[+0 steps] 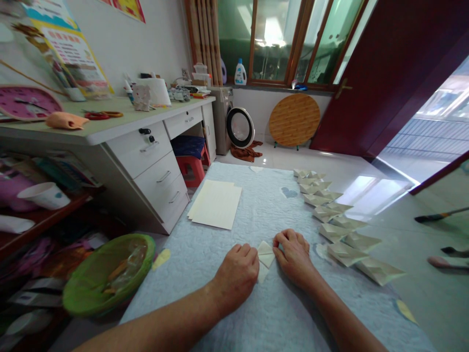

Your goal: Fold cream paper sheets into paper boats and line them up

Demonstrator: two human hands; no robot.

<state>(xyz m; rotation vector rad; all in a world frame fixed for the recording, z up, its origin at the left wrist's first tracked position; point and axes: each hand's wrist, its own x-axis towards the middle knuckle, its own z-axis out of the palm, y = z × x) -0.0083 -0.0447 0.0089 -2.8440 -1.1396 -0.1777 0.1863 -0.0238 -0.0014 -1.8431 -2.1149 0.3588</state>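
A small piece of cream folded paper (265, 256) lies on the pale blue quilted mat (256, 210) between my hands. My left hand (237, 274) is curled with its fingertips pressed on the paper's left edge. My right hand (293, 253) is curled too, pinching the paper's right corner. A stack of flat cream sheets (215, 203) rests on the mat ahead to the left. A row of several finished folded paper boats (340, 230) runs along the mat's right edge.
A white desk with drawers (154, 161) stands at left, a red stool (192, 168) under it. A green basket (110, 274) sits near the mat's left edge. Beyond are a washing machine (234, 124), a round wooden tabletop (294, 120) and a dark red door (384, 73).
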